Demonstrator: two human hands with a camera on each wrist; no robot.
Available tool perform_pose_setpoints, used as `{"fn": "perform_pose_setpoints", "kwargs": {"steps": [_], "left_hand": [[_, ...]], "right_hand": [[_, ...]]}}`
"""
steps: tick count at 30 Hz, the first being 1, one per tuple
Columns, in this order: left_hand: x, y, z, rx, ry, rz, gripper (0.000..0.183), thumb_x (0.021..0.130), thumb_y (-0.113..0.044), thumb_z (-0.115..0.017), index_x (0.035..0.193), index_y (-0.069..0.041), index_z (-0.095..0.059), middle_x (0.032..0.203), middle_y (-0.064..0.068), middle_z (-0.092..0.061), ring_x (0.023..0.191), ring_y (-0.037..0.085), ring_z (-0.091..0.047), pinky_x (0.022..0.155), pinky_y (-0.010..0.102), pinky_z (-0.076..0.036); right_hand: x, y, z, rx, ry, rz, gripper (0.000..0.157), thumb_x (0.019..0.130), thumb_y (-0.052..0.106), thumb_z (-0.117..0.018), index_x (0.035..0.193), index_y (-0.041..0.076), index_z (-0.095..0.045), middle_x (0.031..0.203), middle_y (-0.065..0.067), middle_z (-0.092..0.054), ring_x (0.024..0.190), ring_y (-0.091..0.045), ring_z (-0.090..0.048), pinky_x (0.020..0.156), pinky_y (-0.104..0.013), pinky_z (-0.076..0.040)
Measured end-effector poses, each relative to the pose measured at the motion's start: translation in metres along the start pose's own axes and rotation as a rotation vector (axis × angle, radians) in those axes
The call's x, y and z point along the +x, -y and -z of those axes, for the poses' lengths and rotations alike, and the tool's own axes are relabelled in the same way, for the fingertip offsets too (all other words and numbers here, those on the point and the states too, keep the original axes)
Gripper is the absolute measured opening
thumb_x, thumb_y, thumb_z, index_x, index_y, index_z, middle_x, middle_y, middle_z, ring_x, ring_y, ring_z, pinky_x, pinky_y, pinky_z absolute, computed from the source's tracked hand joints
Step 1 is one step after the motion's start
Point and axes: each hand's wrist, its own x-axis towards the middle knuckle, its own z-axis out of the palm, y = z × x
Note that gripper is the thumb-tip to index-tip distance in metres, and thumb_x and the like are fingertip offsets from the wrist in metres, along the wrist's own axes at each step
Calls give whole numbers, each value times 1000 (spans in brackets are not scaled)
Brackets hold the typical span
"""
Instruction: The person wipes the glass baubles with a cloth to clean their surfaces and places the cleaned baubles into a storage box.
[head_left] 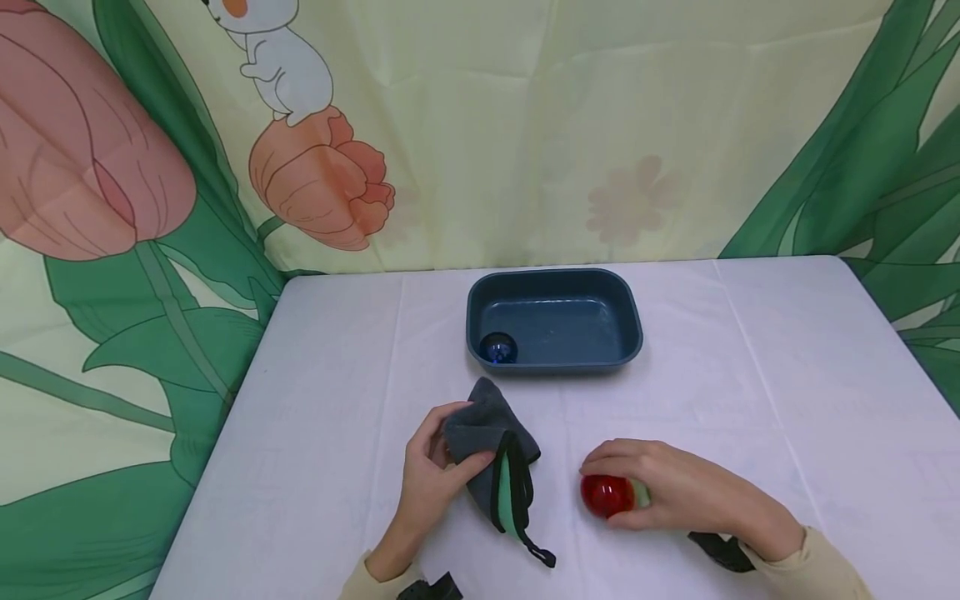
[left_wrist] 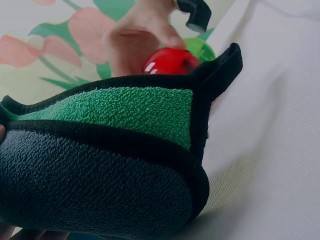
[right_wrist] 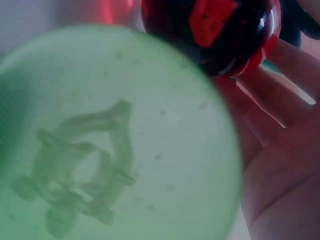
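My left hand grips a folded dark grey towel, its thumb on the near face. The towel has a bright green lining, black edging and a hanging loop at its lower corner. To the right, my right hand curls over a shiny clear red ball, with fingers above and thumb below. Between that ball and the palm sits a clear green ball; whether it is gripped too I cannot tell. In the right wrist view the green ball shows a turtle-like figure inside.
A dark blue rectangular basin stands near the back edge of the white-covered table. Inside its front left corner lies a dark blue clear ball. A printed curtain with tulips hangs behind the table.
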Motion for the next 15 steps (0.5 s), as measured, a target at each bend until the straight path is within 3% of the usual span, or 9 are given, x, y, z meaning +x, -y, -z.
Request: {"fn": "perform_pose_setpoints", "kwargs": {"steps": [7, 15], "left_hand": [[0, -3, -1, 7, 10, 8, 58, 79, 7, -78, 132, -4, -56, 125, 14, -61, 109, 17, -64, 92, 24, -54], [4, -4, -5, 37, 50, -50, 56, 80, 6, -77, 131, -3, -56, 125, 20, -60, 106, 16, -64, 88, 23, -54]], "right_hand": [[3, 4, 5, -60, -150, 67, 48, 78, 29, -86, 121, 16, -69, 119, 3, -66, 107, -16, -62, 77, -25, -59], [5, 11, 13, -30, -267, 66, 56, 72, 25, -90, 123, 16, -69, 121, 2, -65, 106, -17, -63, 73, -25, -60]]}}
